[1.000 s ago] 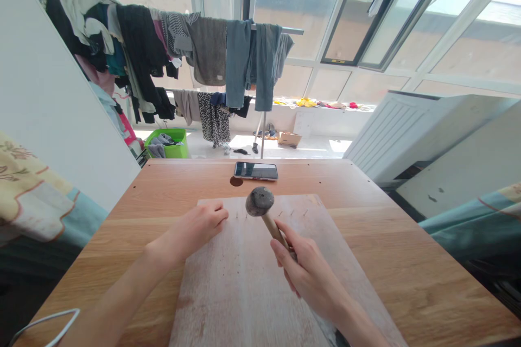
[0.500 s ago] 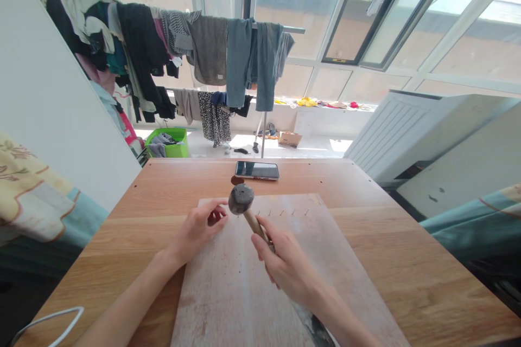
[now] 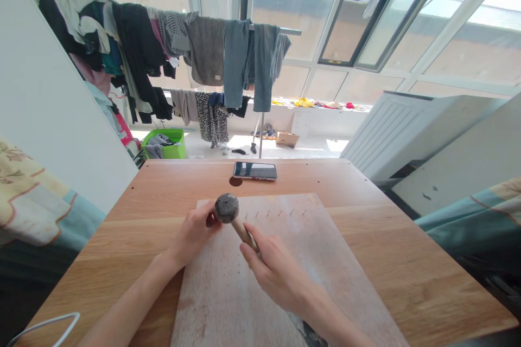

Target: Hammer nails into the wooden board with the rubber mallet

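Note:
My right hand (image 3: 274, 268) is wrapped round the wooden handle of a hammer with a dark round head (image 3: 227, 208). The head sits low over the far left part of a pale wooden board (image 3: 252, 293) lying on the table (image 3: 122, 227). My left hand (image 3: 196, 232) rests on the board just left of the hammer head, fingers pinched together as if on a small nail, which the head hides. A row of several small nails (image 3: 280, 212) stands along the board's far edge, to the right of the head.
A phone (image 3: 255, 170) lies face up beyond the board, beside a round hole in the table. A white cable loop (image 3: 44, 325) lies at the near left corner. Behind the table stand a laden clothes rack (image 3: 183, 54), a green basket (image 3: 165, 143) and white panels (image 3: 407, 130).
The hammer head has moved left and down, from mid-board height to just beside my left hand's fingertips. My left hand's fingers have curled from flat into a pinch.

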Demonstrator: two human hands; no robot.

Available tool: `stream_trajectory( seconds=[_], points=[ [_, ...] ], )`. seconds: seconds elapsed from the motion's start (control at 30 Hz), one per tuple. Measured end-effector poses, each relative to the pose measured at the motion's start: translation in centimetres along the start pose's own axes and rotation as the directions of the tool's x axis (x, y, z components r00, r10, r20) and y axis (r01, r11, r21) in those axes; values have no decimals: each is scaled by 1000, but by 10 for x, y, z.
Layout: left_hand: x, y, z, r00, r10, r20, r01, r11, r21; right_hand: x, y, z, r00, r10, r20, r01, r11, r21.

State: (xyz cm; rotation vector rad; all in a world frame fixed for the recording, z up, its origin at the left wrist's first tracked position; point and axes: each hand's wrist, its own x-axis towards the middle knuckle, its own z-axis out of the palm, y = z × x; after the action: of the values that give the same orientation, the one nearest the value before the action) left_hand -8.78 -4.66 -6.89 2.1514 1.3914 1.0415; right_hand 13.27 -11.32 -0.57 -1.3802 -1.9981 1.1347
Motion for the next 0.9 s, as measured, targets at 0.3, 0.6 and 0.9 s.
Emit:
stream_trajectory(
  seconds=[0.3, 0.6, 0.9],
  points=[
    [2, 8, -4, 1000, -27, 14, 27, 999, -18, -2, 4, 0, 1000, 0, -22, 0, 1000, -7],
    [0, 3, -4, 997, -53, 50, 56, 997, -61, -60, 30, -1, 930, 353, -100, -154, 624, 766],
    [-13, 21, -15, 999, 40, 20, -43, 975, 218, -105, 74, -10, 845, 526, -96, -369, 704, 607]
  ],
)
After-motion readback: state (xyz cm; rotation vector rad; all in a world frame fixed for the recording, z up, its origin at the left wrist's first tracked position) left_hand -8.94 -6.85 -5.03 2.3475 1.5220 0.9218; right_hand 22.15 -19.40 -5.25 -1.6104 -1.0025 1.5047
